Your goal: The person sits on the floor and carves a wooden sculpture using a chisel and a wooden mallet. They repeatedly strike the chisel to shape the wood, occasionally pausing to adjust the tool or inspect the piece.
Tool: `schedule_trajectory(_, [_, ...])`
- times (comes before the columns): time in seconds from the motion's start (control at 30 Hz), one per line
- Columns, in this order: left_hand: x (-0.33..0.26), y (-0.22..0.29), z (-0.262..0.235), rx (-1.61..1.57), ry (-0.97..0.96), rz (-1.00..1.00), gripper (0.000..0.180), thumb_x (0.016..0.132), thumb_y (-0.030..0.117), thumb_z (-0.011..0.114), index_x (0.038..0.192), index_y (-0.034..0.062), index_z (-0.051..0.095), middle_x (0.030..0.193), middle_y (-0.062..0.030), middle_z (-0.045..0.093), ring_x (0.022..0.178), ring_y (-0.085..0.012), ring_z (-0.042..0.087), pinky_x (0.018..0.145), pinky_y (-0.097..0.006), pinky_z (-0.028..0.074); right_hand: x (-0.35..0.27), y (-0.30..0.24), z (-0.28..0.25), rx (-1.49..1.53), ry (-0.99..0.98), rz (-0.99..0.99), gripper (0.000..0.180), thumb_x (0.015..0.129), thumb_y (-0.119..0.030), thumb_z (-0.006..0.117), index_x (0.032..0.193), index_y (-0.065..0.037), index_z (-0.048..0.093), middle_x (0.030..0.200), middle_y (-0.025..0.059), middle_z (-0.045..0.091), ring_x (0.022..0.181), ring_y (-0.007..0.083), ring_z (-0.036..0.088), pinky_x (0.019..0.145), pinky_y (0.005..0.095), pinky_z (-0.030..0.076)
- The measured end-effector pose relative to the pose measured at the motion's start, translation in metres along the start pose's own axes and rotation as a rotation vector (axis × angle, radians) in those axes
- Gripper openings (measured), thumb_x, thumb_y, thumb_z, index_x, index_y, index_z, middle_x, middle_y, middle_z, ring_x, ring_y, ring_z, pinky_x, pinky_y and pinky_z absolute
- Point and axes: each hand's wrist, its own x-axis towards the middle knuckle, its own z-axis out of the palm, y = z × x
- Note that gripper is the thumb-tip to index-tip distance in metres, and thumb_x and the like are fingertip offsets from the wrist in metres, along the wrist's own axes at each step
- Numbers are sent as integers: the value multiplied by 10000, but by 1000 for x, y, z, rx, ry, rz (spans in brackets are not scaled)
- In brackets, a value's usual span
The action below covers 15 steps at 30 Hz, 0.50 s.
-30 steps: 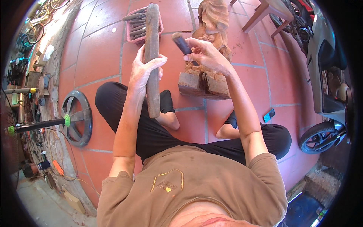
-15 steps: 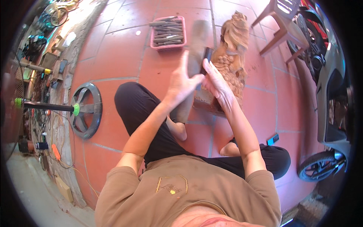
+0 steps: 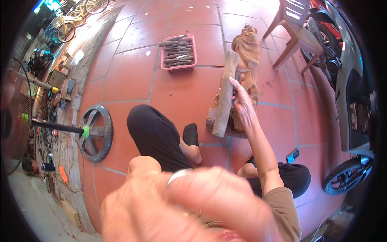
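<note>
My right hand point(image 3: 242, 101) is closed around a long grey-brown wooden club point(image 3: 224, 111) with a rounded knob at its far end. Something dark shows between the fingers and the club, too hidden to name. Behind and under them lies a carved wooden sculpture point(image 3: 246, 50) with draped folds, on the tiled floor. My left hand point(image 3: 189, 205) is raised very close to the camera, large and smeared by motion, a ring on one finger. Its fingers look bent, but whether they hold anything is hidden.
A pink basket point(image 3: 195, 60) of dark carving tools stands ahead. To the left are a fan's round base point(image 3: 108, 139) and a cluttered ledge. A plastic chair point(image 3: 296, 40), a motorbike point(image 3: 354, 105) and a keypad phone point(image 3: 293, 156) are on the right. My bent legs frame the floor.
My left hand has left the club and come up toward the camera. The club has moved right and nearer, now lying alongside the sculpture in my right hand.
</note>
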Motion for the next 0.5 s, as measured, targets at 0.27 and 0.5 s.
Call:
schedule_trajectory(0.27, [-14,45,27,117,102,-129,231,882,36,666,1073,153,610,1055,-55,627,1082,-220,542,973,-345,416,-16,-13,0,-66,-2,-44,347,835,-269,831,1051,-106,614,848,-40,668,657,58,610,464,204,346])
schedule_trajectory(0.5, [-12,81,58,349,219,-413,308,854,-36,687,955,247,616,1006,33,607,1105,-173,494,969,-296,371,-10,-12,-8,-65,11,-93,339,864,-317,800,1054,-71,662,880,18,727,713,131,716,449,206,371])
